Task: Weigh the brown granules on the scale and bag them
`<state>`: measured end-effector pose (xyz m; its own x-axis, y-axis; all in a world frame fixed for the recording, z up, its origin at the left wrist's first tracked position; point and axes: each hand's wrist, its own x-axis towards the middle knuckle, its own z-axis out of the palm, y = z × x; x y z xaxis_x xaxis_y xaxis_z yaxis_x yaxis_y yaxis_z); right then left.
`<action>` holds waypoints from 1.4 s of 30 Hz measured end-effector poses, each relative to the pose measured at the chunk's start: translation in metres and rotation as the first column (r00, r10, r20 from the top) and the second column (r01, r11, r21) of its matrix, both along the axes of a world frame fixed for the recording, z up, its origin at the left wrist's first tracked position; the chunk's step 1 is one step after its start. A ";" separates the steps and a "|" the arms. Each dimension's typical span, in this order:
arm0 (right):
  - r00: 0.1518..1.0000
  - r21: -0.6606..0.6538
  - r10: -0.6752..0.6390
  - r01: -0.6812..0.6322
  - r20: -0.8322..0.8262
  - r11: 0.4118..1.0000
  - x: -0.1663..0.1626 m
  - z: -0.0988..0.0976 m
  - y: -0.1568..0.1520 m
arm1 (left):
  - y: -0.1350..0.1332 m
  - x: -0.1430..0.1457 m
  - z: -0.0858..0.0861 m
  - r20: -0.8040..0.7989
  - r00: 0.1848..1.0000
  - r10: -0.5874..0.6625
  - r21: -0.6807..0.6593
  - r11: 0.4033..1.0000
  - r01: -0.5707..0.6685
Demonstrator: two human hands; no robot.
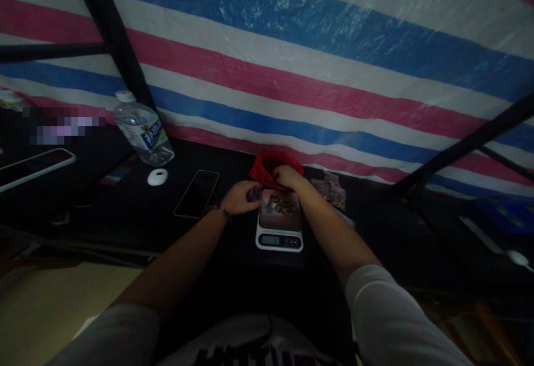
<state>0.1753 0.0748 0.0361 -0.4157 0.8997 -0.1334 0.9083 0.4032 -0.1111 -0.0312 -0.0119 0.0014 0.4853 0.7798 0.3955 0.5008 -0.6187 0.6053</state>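
Observation:
A white kitchen scale (pixel 279 241) with a lit display stands on the black table in front of me. Small brass-coloured pieces (pixel 287 208) lie heaped on its plate, beside a small round silvery item (pixel 274 199). At the plate's left edge, my left hand (pixel 238 198) is closed around a small dark cylindrical thing (pixel 253 193), whose kind I cannot make out. Behind the scale sits an open red bag (pixel 262 168) with dark contents. My right hand (pixel 287 177) reaches into its mouth, fingers curled together; what they pinch is hidden.
Small clear packets of pieces (pixel 334 192) lie right of the bag. To the left are a phone (pixel 197 193), a white round case (pixel 157 177) and a clear plastic bottle (pixel 144 132). Another phone (pixel 37 167) lies farther left. A striped tarp (pixel 292 88) and dark metal poles (pixel 112 32) rise behind.

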 end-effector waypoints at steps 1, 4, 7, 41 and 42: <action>1.000 0.000 -0.005 0.005 0.004 1.000 0.000 -0.001 0.000 | 0.000 0.000 0.000 -0.002 1.000 -0.002 -0.008 1.000 0.002; 1.000 0.010 -0.019 0.019 0.007 1.000 0.000 -0.003 0.001 | 0.000 0.001 0.001 -0.002 1.000 -0.006 -0.024 1.000 0.006; 1.000 0.038 -0.027 0.027 -0.004 0.999 0.001 -0.003 0.002 | 0.000 0.000 0.001 0.000 1.000 -0.006 -0.015 1.000 0.006; 0.965 0.161 -0.121 0.161 -0.234 0.974 0.022 0.016 -0.049 | -0.036 0.006 -0.007 0.139 0.910 0.391 -0.199 0.911 -0.361; 0.962 0.165 -0.119 0.162 -0.244 0.973 0.022 0.017 -0.054 | -0.039 0.005 -0.007 0.139 0.906 0.399 -0.199 0.908 -0.370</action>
